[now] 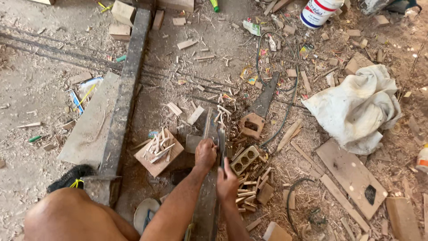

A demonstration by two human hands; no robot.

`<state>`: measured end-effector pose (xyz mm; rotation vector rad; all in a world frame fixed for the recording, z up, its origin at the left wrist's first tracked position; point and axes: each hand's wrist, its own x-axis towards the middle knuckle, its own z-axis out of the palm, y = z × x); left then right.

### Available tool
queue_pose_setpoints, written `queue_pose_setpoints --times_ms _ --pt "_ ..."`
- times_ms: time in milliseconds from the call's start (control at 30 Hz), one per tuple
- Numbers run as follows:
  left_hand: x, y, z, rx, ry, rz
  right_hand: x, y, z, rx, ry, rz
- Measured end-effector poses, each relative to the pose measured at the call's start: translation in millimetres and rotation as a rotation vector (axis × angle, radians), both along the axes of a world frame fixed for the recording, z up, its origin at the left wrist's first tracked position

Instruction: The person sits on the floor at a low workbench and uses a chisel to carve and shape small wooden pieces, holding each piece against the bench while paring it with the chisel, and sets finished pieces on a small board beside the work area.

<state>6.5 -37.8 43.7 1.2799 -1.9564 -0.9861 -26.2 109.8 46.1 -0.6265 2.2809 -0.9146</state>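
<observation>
Down low, left hand (pixel 205 154) closed on the long plank (pixel 207 196), right hand (pixel 227 183) curled around a small wooden stick (pixel 221 154).

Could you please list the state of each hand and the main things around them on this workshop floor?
Left hand: closed, gripping the dark wooden plank.
Right hand: pressed against the plank's side.
White crumpled cloth: lying bunched up.
Square wooden board: flat, piled with small sticks.
Handsaw with wooden handle: lying flat, untouched.
</observation>
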Motion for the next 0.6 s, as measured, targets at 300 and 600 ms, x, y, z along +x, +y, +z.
queue_pose_setpoints --times_ms 300,600 --pt "2 9 9 -0.011 0.036 0.029 -1 3 2 -0.055 -0.016 0.005" --pt "6 22 8 -0.338 0.114 -0.034 -27 17 22 -0.076 -0.229 -0.183"
